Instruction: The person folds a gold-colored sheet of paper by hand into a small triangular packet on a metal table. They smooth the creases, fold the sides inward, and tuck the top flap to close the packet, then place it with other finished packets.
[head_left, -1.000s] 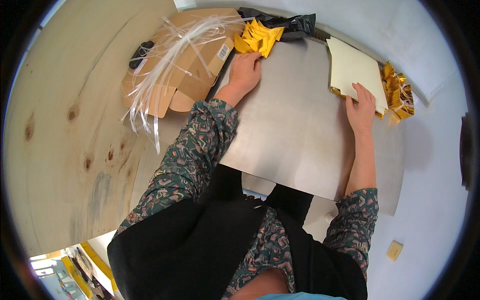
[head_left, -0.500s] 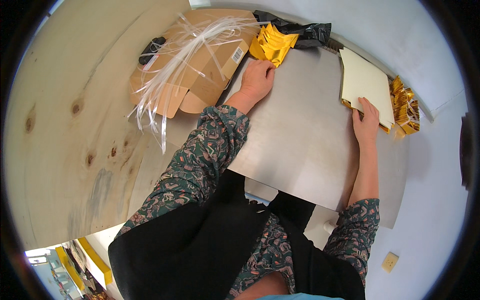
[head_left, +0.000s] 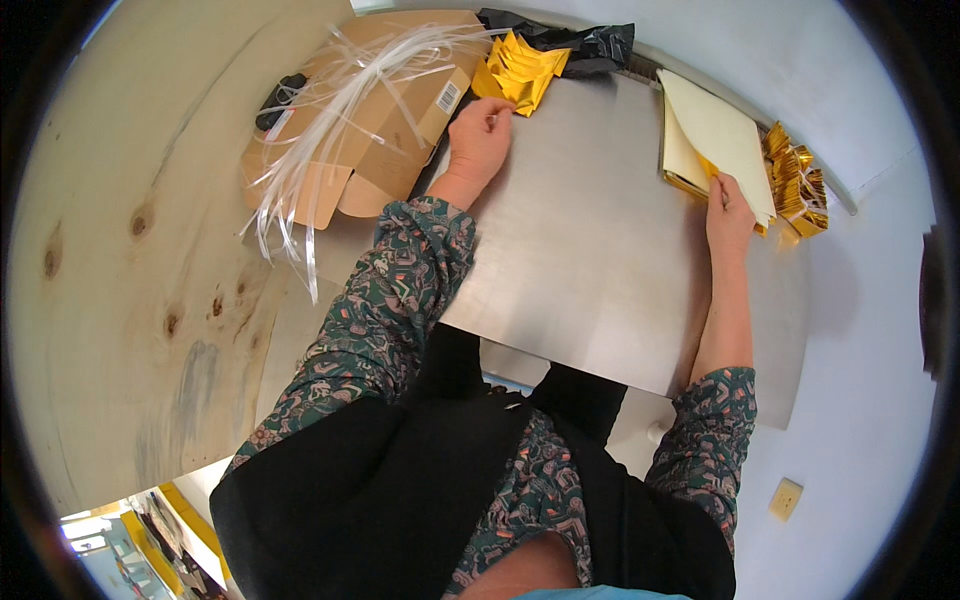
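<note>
My left hand (head_left: 480, 140) is closed, its fingertips at the near edge of a fanned pile of folded gold foil paper (head_left: 522, 70), seeming to pinch it. My right hand (head_left: 731, 213) pinches the near corner of the top sheet of a cream paper stack (head_left: 710, 135). That sheet curls up from the ones beneath, and a bit of gold shows on its underside by my fingers. Gold edges also peek out below the stack. All of this lies on a brushed metal tabletop (head_left: 590, 240).
A brown cardboard box (head_left: 400, 170) at the left carries a bunch of clear plastic strips (head_left: 350, 100) and a black object (head_left: 280, 100). Black plastic (head_left: 600, 48) lies at the back. Bundled gold foil (head_left: 797, 185) stands right of the stack, near the wall. A plywood board (head_left: 130, 300) fills the far left.
My right hand has gone from lying on the stack's near edge to lifting the top sheet's corner. My left hand stays by the gold pile with its fingers curled tighter. The view has shifted slightly.
</note>
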